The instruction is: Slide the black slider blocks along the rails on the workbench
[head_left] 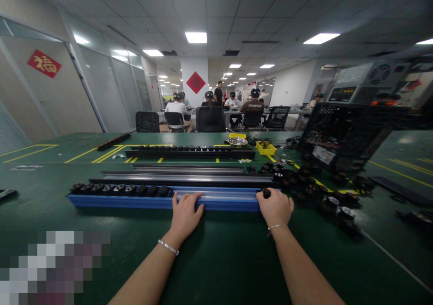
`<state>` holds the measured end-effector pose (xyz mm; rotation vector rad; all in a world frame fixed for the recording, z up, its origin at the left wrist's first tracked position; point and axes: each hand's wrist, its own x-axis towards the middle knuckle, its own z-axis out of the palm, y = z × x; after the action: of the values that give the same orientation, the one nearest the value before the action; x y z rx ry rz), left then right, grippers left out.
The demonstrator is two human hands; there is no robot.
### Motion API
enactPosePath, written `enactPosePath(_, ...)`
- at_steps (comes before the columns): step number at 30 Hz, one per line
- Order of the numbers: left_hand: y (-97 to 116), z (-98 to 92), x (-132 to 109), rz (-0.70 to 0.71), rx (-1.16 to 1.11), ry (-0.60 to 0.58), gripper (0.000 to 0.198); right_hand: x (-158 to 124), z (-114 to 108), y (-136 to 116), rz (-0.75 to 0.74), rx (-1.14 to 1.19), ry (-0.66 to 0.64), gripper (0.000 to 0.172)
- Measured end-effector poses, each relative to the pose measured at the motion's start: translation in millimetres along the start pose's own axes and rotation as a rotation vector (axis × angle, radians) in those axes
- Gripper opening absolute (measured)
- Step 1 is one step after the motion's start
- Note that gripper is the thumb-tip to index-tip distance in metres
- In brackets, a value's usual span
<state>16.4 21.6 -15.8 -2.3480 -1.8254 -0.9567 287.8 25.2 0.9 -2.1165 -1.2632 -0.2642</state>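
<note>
Nine or so small black parts (130,190) sit side by side left of the left hand, lined along that end of a blue channel (230,203); its raised walls presumably keep the row straight and stop the parts tipping. The channel lies crosswise on the green surface (219,260), under both hands, an arrangement that seems to put its whole length within reach. Just right of the row, the left hand (185,212) rests over the near wall with fingers loosely bent and thumb apart, perhaps to steady the channel; whether it really grips the wall, I cannot tell. Beyond this hand, dark rails (189,177) lie roughly parallel, and farther off a dark tray (189,155) carries a similar row. Between the hands the channel shows its pale inner floor. The right hand (276,205) has thumb and fingers closed around a single black piece (266,192) at the channel's right end, a pinch that suits something so small. Well beyond the right hand stands a yellow box (265,149) holding dark cords, its sides likely containing the tangle. Right of that hand, more pieces form a loose heap (306,183), apparently kept there for easy reach, with a computer case (338,124) behind.
</note>
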Motion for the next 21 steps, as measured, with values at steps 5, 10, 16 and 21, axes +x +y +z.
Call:
enactPosePath(5,0.3,-0.1,0.2,-0.007,0.005,-0.007,0.03,2.4,-1.1,3.7,0.026,-0.014,-0.015,0.033)
enactPosePath(10,0.8,-0.7,0.5,-0.011,0.002,-0.012,0.03,3.1,-1.3,4.3,0.018,-0.026,-0.017,0.034)
enactPosePath(16,0.5,-0.8,0.4,-0.012,0.008,-0.016,0.031,3.3,-1.2,4.1,0.011,-0.037,-0.017,0.033)
enactPosePath(21,-0.1,-0.6,0.3,-0.001,0.011,-0.007,0.03,4.0,-0.4,4.9,0.006,-0.05,-0.011,0.033)
